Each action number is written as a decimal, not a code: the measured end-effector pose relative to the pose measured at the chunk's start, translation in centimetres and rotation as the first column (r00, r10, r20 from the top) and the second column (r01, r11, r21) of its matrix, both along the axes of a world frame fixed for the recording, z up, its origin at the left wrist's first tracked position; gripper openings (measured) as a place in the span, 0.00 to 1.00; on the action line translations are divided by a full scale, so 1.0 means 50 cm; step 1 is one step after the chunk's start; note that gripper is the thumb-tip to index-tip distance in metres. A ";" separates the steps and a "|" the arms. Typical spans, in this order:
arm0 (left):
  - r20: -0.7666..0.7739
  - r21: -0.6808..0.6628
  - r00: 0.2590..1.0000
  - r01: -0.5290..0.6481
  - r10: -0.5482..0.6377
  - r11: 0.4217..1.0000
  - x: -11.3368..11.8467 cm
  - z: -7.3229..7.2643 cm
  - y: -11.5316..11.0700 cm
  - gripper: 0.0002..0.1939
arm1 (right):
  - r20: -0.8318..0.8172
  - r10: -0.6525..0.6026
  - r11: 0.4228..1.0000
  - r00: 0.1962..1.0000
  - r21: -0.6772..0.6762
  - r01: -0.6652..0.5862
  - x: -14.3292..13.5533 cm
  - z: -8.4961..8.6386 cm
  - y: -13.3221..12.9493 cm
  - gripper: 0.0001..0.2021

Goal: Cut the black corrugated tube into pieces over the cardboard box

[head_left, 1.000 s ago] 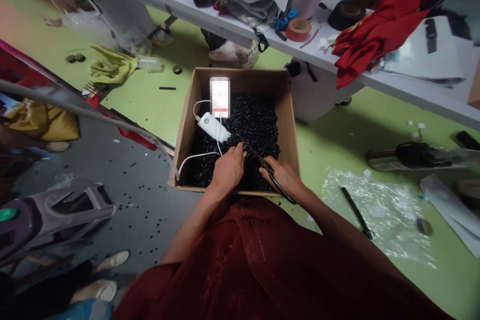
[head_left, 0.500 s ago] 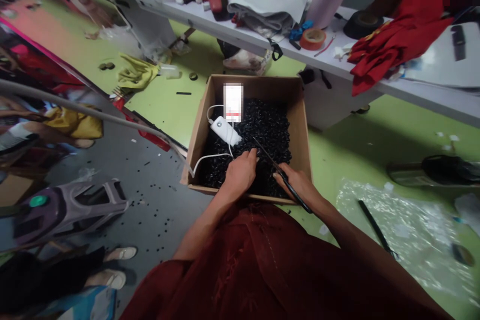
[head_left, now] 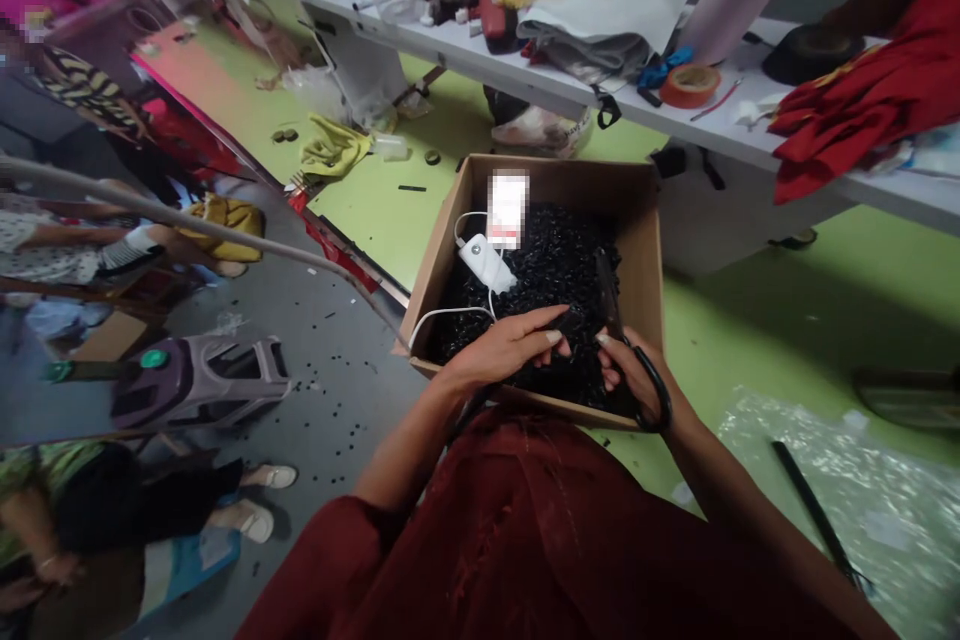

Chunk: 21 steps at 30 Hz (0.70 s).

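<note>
A cardboard box (head_left: 641, 220) stands before me, with a layer of small shiny black pieces (head_left: 559, 260) in it. Over its near part is my left hand (head_left: 517, 345), index finger stretched out and thumb against the curled fingers; whatever they hold is too small and dark to make out. My right hand (head_left: 634, 370) grips black-handled scissors (head_left: 609, 295), blades pointing away from me over the pieces. On the black pieces lie a white power bank (head_left: 487, 263) with a white cable (head_left: 446, 313) and a blurred-out bright white rectangle (head_left: 508, 210).
A white shelf (head_left: 442, 45) behind the box carries orange tape (head_left: 690, 85), folded cloth and a red garment (head_left: 840, 120). Bubble wrap (head_left: 817, 490) lies at right on the green table. At left are a grey-purple stool (head_left: 202, 380), seated people and a grey cable crossing to the box.
The view has shifted, so the box appears further right. My left hand's index finger has extended. The scissors have swung from pointing up-left to nearly straight away from me.
</note>
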<state>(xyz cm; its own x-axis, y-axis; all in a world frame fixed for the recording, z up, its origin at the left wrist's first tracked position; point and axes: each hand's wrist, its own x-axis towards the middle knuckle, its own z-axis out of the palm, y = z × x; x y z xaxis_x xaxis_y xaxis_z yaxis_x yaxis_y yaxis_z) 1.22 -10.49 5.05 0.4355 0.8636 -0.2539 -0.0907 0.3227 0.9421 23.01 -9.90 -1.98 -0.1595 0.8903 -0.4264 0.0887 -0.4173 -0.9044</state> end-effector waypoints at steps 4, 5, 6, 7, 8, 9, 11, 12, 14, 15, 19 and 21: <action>0.241 -0.179 0.964 -0.072 0.114 0.981 0.016 -0.022 -0.007 0.27 | -0.008 -0.030 0.999 1.000 -0.023 0.029 0.000 -0.005 0.000 0.20; 0.257 -0.214 0.957 -0.083 0.138 0.973 0.021 -0.031 -0.007 0.24 | 0.018 -0.008 1.000 1.000 -0.001 0.008 0.001 -0.008 0.001 0.20; 0.264 -0.243 0.952 -0.091 0.156 0.966 0.025 -0.038 -0.007 0.22 | 0.048 0.001 1.000 0.999 0.022 -0.002 0.003 -0.011 0.001 0.20; 0.269 -0.265 0.947 -0.102 0.175 0.959 0.029 -0.044 -0.007 0.21 | 0.071 0.018 0.999 0.997 0.034 -0.021 0.004 -0.015 0.001 0.20; 0.277 -0.280 0.940 -0.117 0.197 0.953 0.031 -0.048 -0.006 0.20 | 0.089 0.033 0.998 0.996 0.041 -0.036 0.006 -0.018 0.001 0.19; 0.287 -0.285 0.931 -0.143 0.227 0.948 0.033 -0.049 -0.004 0.21 | 0.102 0.041 0.998 0.994 0.046 -0.046 0.007 -0.021 0.001 0.18; 0.312 -0.279 0.905 -0.205 0.291 0.938 0.034 -0.048 -0.001 0.22 | 0.117 0.054 0.997 0.992 0.047 -0.060 0.009 -0.026 0.002 0.17; 0.319 -0.280 0.893 -0.231 0.317 0.932 0.034 -0.046 0.001 0.22 | 0.123 0.057 0.997 0.991 0.047 -0.063 0.010 -0.027 0.002 0.16; 0.306 -0.292 0.887 -0.257 0.345 0.921 0.032 -0.043 0.006 0.22 | 0.129 0.066 0.996 0.989 0.045 -0.072 0.010 -0.027 0.002 0.16; 0.285 -0.297 0.894 -0.260 0.346 0.919 0.030 -0.042 0.008 0.21 | 0.132 0.072 0.996 0.989 0.045 -0.078 0.009 -0.026 0.002 0.16; 0.173 -0.231 0.934 -0.271 0.314 0.934 0.018 -0.041 0.016 0.23 | 0.153 0.096 0.993 0.984 0.055 -0.106 0.008 -0.024 0.000 0.18; 0.141 -0.153 0.944 -0.276 0.298 0.949 0.012 -0.039 0.020 0.23 | 0.164 0.117 0.990 0.979 0.064 -0.129 0.008 -0.022 -0.001 0.19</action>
<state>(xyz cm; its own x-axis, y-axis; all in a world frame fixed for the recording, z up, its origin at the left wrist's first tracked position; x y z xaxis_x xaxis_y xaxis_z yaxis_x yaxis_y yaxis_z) 1.81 -9.51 3.11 0.2181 0.9222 -0.3194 -0.3440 0.3789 0.8591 23.43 -9.93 -3.10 -0.2047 0.8980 -0.3894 0.2809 -0.3272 -0.9022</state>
